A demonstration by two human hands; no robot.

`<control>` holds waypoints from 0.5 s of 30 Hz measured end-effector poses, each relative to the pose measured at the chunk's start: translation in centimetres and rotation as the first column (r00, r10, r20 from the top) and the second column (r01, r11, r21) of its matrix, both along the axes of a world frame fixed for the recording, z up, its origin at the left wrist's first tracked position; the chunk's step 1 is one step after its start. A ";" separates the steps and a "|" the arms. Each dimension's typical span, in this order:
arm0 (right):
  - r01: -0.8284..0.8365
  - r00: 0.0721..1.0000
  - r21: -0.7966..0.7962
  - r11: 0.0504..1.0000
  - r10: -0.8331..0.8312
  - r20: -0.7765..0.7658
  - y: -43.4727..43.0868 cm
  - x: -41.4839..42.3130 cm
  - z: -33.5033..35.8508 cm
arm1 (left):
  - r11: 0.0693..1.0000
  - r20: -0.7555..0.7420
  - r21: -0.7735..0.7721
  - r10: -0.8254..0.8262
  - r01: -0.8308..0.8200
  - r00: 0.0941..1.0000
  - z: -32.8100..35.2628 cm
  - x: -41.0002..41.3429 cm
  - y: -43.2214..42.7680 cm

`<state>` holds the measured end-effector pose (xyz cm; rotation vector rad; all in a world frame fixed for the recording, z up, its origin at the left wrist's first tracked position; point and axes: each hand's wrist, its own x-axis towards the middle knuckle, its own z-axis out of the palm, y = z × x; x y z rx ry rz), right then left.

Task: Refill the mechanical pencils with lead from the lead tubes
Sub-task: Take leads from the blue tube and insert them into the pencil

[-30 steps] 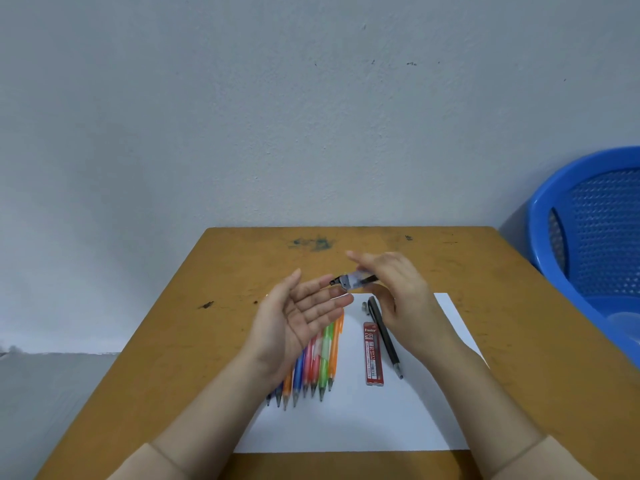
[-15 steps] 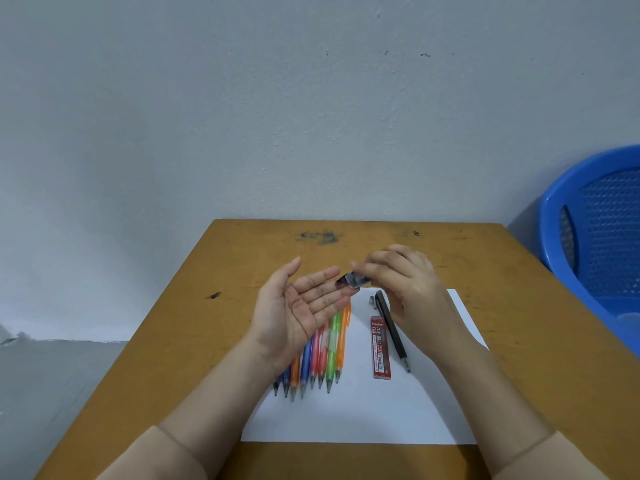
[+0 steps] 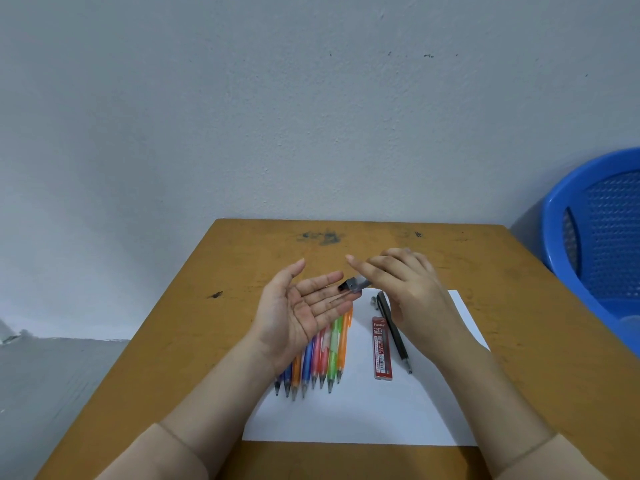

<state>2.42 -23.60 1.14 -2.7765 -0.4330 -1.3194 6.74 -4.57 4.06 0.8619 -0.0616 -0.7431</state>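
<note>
A wooden counter (image 3: pixel 207 306) seen from above. At the left, the left hand (image 3: pixel 301 317) is held palm up above it, fingers straight and together. Beneath it, on a sheet of white paper (image 3: pixel 363 417), a row of coloured mechanical pencils (image 3: pixel 322 355) lies side by side, long axes running away from the viewer, tips pointing toward the viewer. Over the left fingertips, a clear lead tube (image 3: pixel 355 285) is held roughly level, its dark end pointing left. A red lead tube (image 3: pixel 382 348) lies lengthwise on the paper. Just beside it, a black mechanical pencil (image 3: pixel 393 330) points its tip toward the viewer, with a small grey cap (image 3: pixel 373 301) at its far end. The right hand (image 3: pixel 408 289) grips the clear tube in curled fingers. A blue plastic basket (image 3: pixel 602 237) is at far right.
</note>
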 end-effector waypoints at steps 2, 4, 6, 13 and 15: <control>-0.008 1.000 0.005 1.000 0.008 0.004 0.0 0.0 0.0 | 1.000 0.002 -0.004 -0.007 0.007 1.000 0.0 0.0 0.0; -0.022 1.000 0.015 1.000 0.022 0.002 0.0 0.1 -0.1 | 1.000 0.000 -0.004 -0.013 0.013 1.000 0.1 0.0 0.0; -0.034 0.999 0.033 0.999 0.034 -0.012 0.0 0.1 0.0 | 1.000 -0.001 -0.005 -0.011 0.011 1.000 0.1 0.0 0.0; -0.064 0.994 0.174 0.983 0.078 -0.080 0.1 0.2 -0.2 | 0.999 -0.007 -0.030 -0.013 0.013 1.000 0.1 0.0 0.1; -0.070 0.991 0.220 0.973 0.093 -0.097 0.1 0.2 -0.3 | 0.999 0.004 -0.032 -0.013 0.013 1.000 0.0 0.1 0.1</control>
